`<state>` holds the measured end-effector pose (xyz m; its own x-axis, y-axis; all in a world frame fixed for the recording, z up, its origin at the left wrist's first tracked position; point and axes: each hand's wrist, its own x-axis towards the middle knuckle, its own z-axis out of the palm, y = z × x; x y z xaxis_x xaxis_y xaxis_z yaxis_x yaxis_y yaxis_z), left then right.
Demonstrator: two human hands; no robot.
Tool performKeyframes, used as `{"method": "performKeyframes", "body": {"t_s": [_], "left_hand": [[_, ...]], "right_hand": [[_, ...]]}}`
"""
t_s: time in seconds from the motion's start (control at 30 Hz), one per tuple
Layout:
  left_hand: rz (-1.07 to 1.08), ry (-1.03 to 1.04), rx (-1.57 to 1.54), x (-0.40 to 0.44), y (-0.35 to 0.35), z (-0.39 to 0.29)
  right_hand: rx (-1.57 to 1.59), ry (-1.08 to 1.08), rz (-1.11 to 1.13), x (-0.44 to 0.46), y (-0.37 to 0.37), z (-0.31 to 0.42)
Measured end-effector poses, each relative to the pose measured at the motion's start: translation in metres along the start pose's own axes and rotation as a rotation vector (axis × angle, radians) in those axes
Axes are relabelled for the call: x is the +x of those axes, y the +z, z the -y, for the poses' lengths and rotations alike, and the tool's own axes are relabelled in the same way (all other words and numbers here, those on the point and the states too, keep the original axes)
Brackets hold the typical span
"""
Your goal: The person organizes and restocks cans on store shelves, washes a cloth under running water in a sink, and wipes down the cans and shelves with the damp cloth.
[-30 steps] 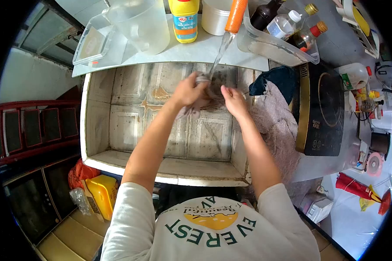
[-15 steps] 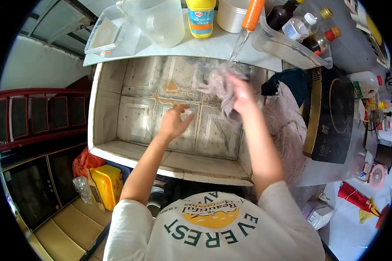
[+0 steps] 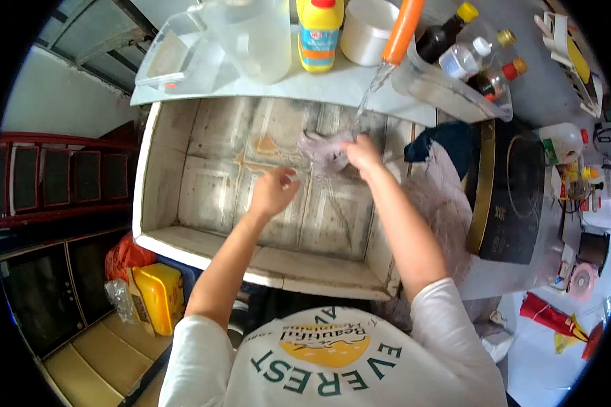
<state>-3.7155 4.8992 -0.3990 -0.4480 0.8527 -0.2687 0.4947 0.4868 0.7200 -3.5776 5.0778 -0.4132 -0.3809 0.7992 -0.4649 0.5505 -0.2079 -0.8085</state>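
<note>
While the tiled sink [image 3: 207,183] spreads across the middle, an orange hose [image 3: 403,32] points down near its far edge, and a bunched mauve-grey cloth [image 3: 324,150] is held in the sink's far right part. The right hand [image 3: 364,156] grips the cloth's right end; the left hand [image 3: 273,193], empty, fingers loosely curled, hovers apart from it. Under the thin water stream [image 3: 373,88], the cloth would probably rinse best with its folds spread and turned, so the flow reaches every side.

One head-worn camera looks forward and down, close above the tiled basin [image 3: 207,193].
</note>
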Motion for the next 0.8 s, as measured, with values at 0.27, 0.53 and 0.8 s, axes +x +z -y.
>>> {"method": "performKeyframes", "body": {"t_s": [0.27,0.53,0.8], "left_hand": [[-0.004,0.042,-0.514,0.054,0.081,-0.032],[0.364,-0.156,-1.647,0.079,0.102,-0.064],[0.37,-0.226,-0.984,0.053,0.059,-0.006]], "right_hand": [[0.465,-0.13,0.238,-0.086,-0.041,0.054],[1.19,0.158,0.194,-0.022,-0.012,-0.055],[1.305,0.184,0.205,0.021,0.009,-0.051]]}}
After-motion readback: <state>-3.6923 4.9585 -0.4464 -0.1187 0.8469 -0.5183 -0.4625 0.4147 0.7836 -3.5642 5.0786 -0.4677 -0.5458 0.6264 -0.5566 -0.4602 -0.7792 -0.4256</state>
